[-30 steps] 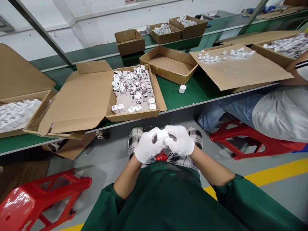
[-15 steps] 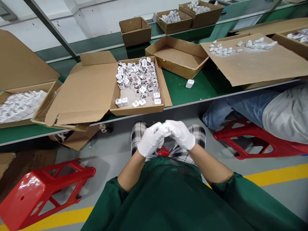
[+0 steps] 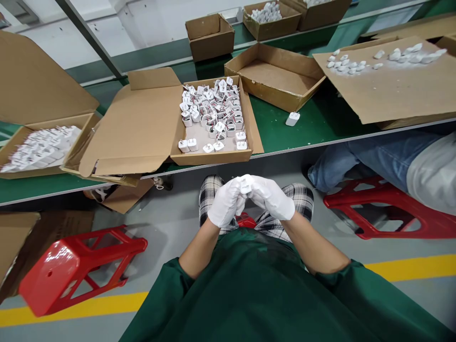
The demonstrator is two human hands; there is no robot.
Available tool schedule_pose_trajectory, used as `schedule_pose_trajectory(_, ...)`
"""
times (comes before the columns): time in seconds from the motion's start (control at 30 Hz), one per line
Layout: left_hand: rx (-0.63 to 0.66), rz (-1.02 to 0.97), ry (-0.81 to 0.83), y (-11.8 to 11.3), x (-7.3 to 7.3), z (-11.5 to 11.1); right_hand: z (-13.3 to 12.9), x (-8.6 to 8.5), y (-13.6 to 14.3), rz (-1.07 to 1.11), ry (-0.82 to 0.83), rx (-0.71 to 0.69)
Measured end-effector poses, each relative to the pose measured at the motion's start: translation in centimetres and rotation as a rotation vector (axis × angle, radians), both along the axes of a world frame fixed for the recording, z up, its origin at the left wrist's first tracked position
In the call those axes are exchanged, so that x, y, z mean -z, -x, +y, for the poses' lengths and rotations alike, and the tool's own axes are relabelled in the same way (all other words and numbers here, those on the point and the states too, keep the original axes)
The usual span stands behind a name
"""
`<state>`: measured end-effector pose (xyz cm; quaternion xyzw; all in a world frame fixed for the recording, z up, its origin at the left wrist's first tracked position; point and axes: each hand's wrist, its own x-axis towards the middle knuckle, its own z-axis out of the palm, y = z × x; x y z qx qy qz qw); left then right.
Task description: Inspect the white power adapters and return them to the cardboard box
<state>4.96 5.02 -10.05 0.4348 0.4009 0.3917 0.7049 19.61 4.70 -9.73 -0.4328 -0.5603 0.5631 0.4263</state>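
Gloved fingertips [image 3: 249, 190] of both hands pinch a small white plastic charger plug [image 3: 245, 183] over the lap: left hand [image 3: 225, 203] curls beneath it, right hand [image 3: 272, 199] clamps from the side, forearms angled inward. Ahead on the green bench [image 3: 306, 126], an open shallow cardboard box [image 3: 245, 154] holds dozens of white plugs; beside it, a bare cardboard tray [image 3: 274, 78].

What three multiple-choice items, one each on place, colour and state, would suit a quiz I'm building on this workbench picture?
1. Where does the lone charger lie?
A. On the green bench
B. On the floor
C. In the empty box

2. What colour is the toppled stool?
A. Blue
B. Red
C. Grey

3. How is the small white charger held?
A. Left hand alone
B. Between both gloved hands
C. Lying on the lap

A: it sits on the green surface beside the empty box.
B: red plastic.
B: left hand and right hand meet around it.
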Motion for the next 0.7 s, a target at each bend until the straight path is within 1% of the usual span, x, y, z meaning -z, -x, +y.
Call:
schedule_pose_trajectory(0.07,-0.027,0.012,0.026,-0.1,0.2,0.1,0.0,0.3,-0.1,-0.036,-0.024,-0.015)
schedule_pose_trajectory(0.13,-0.077,0.045,0.03,-0.1,0.4,0.0,0.0,0.4,-0.1,-0.101,-0.051,0.004)
schedule_pose_trajectory(0.23,-0.115,0.137,-0.068,0.1,0.6,-0.3,-0.1,0.3,0.1,-0.23,-0.064,0.061)
schedule_pose_trajectory(0.3,-0.106,0.176,-0.14,0.2,0.7,-0.6,-0.2,0.1,0.3,-0.298,-0.062,0.083)
schedule_pose_trajectory(0.37,-0.102,0.191,-0.165,0.3,0.8,-0.8,-0.4,0.0,0.5,-0.343,-0.062,0.092)
schedule_pose_trajectory(0.57,-0.081,0.215,-0.123,0.3,0.9,-1.0,-0.8,0.0,1.0,-0.406,-0.109,0.157)
schedule_pose_trajectory(0.7,-0.08,0.189,-0.116,0.4,1.4,-1.2,-0.9,0.0,0.9,-0.429,-0.112,0.138)
